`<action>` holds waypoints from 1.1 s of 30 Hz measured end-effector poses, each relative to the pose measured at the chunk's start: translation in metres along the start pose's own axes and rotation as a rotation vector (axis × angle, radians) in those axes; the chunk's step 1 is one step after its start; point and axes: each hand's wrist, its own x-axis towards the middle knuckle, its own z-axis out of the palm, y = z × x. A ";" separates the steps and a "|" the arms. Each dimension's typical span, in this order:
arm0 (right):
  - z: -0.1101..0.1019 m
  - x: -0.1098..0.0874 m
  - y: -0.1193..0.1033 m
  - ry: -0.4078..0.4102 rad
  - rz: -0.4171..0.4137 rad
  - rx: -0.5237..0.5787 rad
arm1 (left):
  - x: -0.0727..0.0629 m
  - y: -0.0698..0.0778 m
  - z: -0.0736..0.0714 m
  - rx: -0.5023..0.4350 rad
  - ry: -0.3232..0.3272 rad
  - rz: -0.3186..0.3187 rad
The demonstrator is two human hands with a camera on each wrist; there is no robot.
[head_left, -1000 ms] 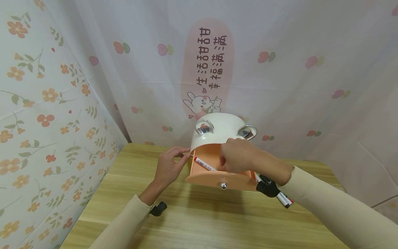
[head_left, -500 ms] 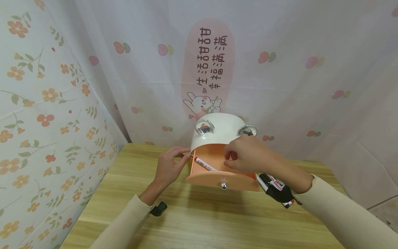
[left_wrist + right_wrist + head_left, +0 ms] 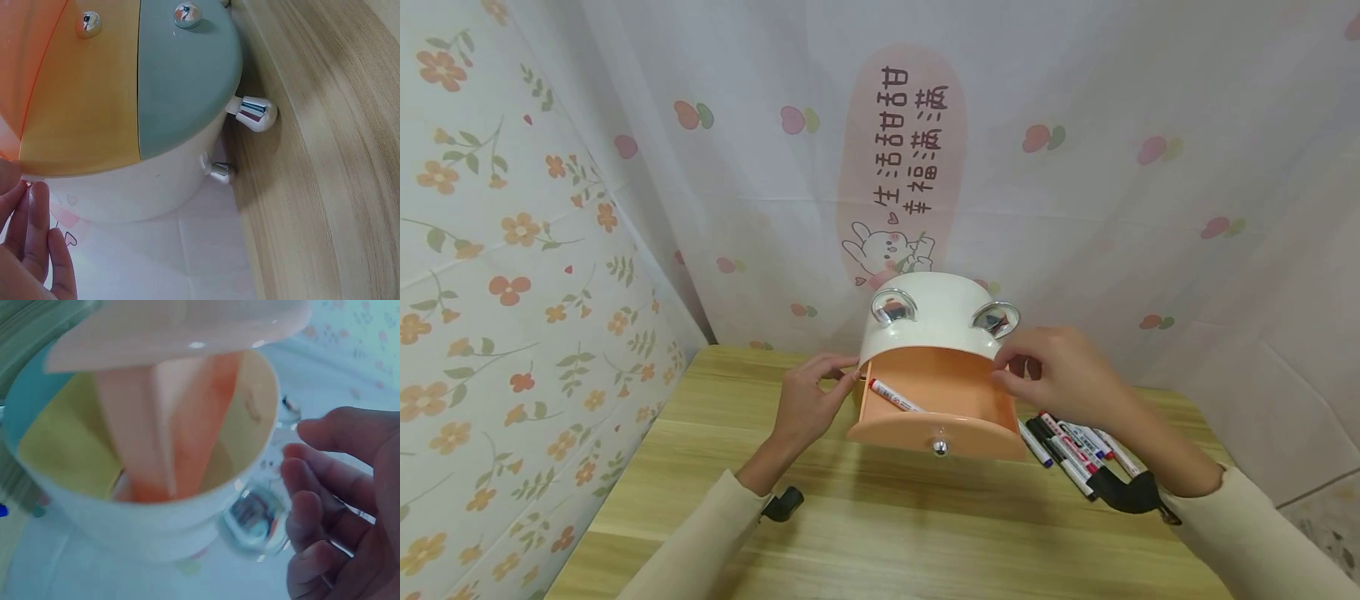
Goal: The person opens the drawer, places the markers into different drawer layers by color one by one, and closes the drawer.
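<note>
A white rounded desktop drawer box [image 3: 936,308] stands on the table with its orange top drawer [image 3: 940,433] pulled out. One whiteboard marker [image 3: 895,395] with a red cap lies at the drawer's left. My left hand [image 3: 808,400] pinches the box's left edge between thumb and fingers; the left wrist view shows those fingertips [image 3: 39,194] at the edge beside the yellow drawer [image 3: 87,106]. Off the drawer's right side, my right hand [image 3: 1052,375] hovers with loosely bent fingers and holds nothing. In the right wrist view, a gap separates thumb and fingers [image 3: 306,509].
Several markers [image 3: 1075,450] lie in a loose pile on the table right of the box, partly under my right wrist. A blue-grey drawer [image 3: 187,81] sits below the yellow one. Patterned curtains [image 3: 760,208] close off the back and sides of the wooden table [image 3: 887,533].
My right hand has lifted out of the orange drawer and moved right, its fingers loosening. More of the marker pile shows. The left hand, box and red-capped marker stay put.
</note>
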 end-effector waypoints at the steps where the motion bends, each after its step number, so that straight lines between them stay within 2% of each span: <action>1: 0.000 -0.004 0.003 0.027 0.002 -0.004 | 0.000 0.000 0.000 0.000 -0.001 -0.002; 6: 0.004 -0.026 0.023 0.155 0.013 0.012 | 0.000 0.000 0.000 0.006 -0.002 -0.006; 10: 0.011 -0.045 0.040 0.201 0.048 0.046 | 0.000 0.000 0.000 0.001 0.000 -0.003; 21: 0.043 -0.101 0.088 0.167 0.175 0.060 | -0.001 -0.001 0.001 -0.013 0.002 -0.015; 28: 0.065 -0.136 0.115 0.156 0.315 0.033 | -0.001 0.000 0.001 -0.007 -0.003 -0.018; 33: 0.080 -0.161 0.130 0.142 0.400 0.059 | -0.001 -0.001 0.000 -0.010 -0.001 -0.014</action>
